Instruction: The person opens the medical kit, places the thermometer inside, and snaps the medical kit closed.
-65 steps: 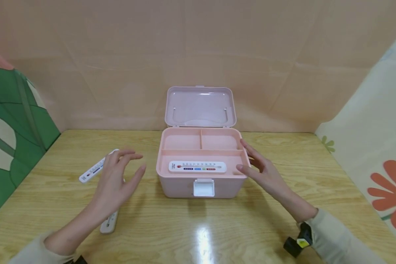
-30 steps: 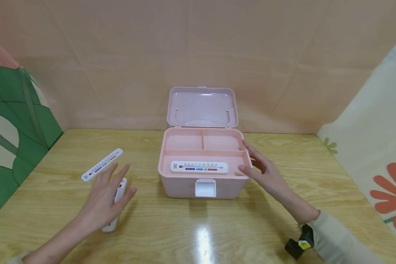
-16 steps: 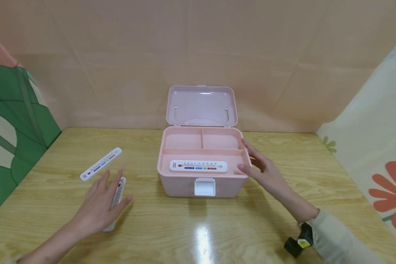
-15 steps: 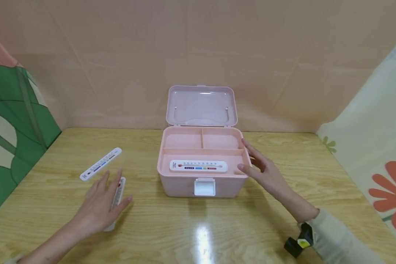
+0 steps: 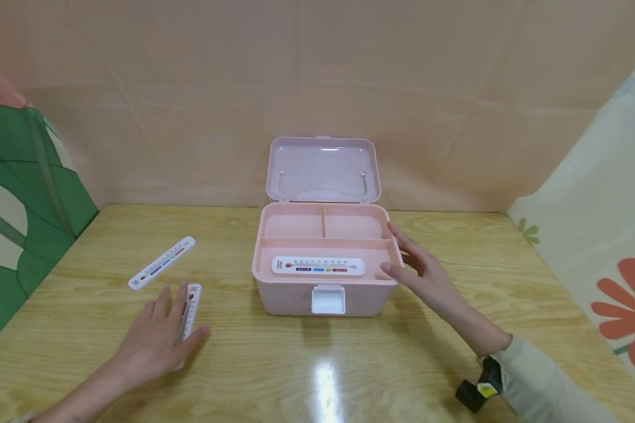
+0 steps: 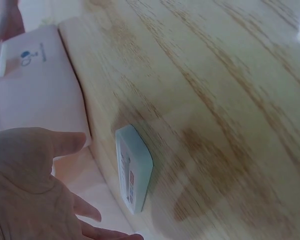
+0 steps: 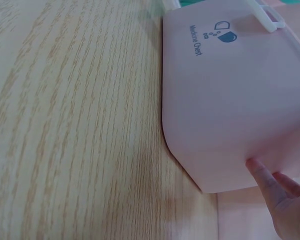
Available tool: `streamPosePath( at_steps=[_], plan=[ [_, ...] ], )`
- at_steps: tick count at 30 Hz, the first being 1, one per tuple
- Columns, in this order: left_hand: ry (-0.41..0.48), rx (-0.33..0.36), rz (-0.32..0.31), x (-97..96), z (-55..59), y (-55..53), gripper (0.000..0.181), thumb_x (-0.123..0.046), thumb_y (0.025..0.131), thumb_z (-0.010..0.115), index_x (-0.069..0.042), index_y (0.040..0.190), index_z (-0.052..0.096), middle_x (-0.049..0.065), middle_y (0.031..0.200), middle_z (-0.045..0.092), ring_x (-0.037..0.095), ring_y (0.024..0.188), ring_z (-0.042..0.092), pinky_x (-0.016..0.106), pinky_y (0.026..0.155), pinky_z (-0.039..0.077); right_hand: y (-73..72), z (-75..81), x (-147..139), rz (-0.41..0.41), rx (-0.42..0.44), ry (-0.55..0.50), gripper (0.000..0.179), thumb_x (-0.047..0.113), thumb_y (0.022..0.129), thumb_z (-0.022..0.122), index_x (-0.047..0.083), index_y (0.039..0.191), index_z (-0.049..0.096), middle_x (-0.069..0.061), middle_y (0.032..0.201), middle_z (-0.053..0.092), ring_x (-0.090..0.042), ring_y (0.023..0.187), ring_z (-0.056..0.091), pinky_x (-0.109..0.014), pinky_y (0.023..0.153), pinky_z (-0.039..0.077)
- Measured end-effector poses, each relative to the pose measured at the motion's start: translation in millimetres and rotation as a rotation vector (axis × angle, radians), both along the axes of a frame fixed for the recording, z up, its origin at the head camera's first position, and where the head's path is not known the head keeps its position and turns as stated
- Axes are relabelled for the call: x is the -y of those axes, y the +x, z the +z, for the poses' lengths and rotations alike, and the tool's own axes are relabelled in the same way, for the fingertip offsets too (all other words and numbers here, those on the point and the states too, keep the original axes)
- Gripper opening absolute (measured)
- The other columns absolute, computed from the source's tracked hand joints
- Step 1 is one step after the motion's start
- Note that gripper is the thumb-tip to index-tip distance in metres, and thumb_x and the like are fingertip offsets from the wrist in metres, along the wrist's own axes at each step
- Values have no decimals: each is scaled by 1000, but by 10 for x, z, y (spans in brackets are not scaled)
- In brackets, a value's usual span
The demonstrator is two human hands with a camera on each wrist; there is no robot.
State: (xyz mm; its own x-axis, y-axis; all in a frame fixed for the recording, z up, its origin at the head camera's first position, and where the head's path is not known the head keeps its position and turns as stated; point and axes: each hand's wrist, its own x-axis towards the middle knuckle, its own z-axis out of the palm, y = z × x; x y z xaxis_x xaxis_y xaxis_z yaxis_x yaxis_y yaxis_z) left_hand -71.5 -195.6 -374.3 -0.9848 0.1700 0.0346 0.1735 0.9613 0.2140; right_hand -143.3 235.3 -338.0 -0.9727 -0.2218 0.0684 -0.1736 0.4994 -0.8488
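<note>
A pink medicine chest (image 5: 286, 301) stands with its lid (image 5: 323, 170) up. One white thermometer (image 5: 317, 266) lies in the front compartment of its tray. My right hand (image 5: 428, 282) holds the chest's right side, thumb over the rim and fingers along the outer wall (image 7: 270, 177). Over a second thermometer (image 5: 193, 305), my left hand (image 5: 150, 341) hovers with spread fingers, hiding part of it. In the left wrist view this thermometer (image 6: 134, 170) lies on the table, apart from the palm. A third thermometer (image 5: 161, 263) lies slanted farther back on the left.
The wooden table (image 5: 254, 376) ends at a beige backdrop (image 5: 190, 117) just behind the chest. A white latch (image 5: 328, 299) hangs from the chest's front. Painted plants and flowers cover the panels on both sides.
My left hand has come down and toward me from above the far-left thermometer to over the nearer one, uncovering the far one. The right hand stays on the chest.
</note>
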Motion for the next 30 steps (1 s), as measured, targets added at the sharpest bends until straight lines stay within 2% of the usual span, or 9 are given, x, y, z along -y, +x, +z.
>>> streamPosePath(
  at_steps=[7,10,13,15,18,22,27,30],
  plan=[
    [33,-6,13,41,-14,39,93,-49,87,64,12,145,25,45,130,36,57,116,40,65,93,37,-8,3,7,4,-7,2,66,29,95,60,41,150,25,-8,156,29,-38,131,44,-48,95,46],
    [38,-11,20,62,-26,64,97,-52,83,68,12,144,28,41,124,40,51,109,44,60,88,41,-12,2,6,3,-16,6,66,28,95,60,41,150,26,-7,156,30,-37,130,46,-37,93,48],
    [35,7,32,70,-30,75,104,-57,77,70,11,144,30,34,116,45,40,96,47,48,78,43,-8,1,-1,0,-14,7,67,28,94,61,40,150,26,-6,156,30,-36,129,46,-22,89,47],
    [37,36,42,72,-28,75,108,-61,75,70,11,144,30,28,110,46,32,88,45,39,70,41,-3,0,-3,-4,-9,6,67,28,94,61,40,150,26,-6,156,29,-36,130,46,-19,87,46],
    [42,80,51,77,-25,81,111,-65,72,70,10,144,30,19,100,43,24,80,39,28,62,33,2,6,-2,-12,2,14,67,31,94,61,42,149,25,-5,156,29,-36,129,46,-28,91,48],
    [68,135,62,83,-11,93,110,-59,71,75,8,145,31,13,95,38,19,74,37,24,53,29,6,12,5,-18,10,17,66,32,94,60,44,149,24,-5,157,28,-35,129,46,-45,95,46],
    [121,219,84,106,9,74,111,-51,68,80,9,145,28,14,98,38,17,68,40,25,51,32,5,14,7,-19,7,20,67,31,94,60,42,149,24,-5,157,28,-35,129,46,-43,95,46],
    [144,270,93,122,13,62,108,-47,70,81,9,146,27,16,100,39,17,67,41,25,51,32,-1,15,10,-14,6,20,67,31,94,60,42,150,24,-5,157,27,-36,129,46,-41,95,47]
  ],
)
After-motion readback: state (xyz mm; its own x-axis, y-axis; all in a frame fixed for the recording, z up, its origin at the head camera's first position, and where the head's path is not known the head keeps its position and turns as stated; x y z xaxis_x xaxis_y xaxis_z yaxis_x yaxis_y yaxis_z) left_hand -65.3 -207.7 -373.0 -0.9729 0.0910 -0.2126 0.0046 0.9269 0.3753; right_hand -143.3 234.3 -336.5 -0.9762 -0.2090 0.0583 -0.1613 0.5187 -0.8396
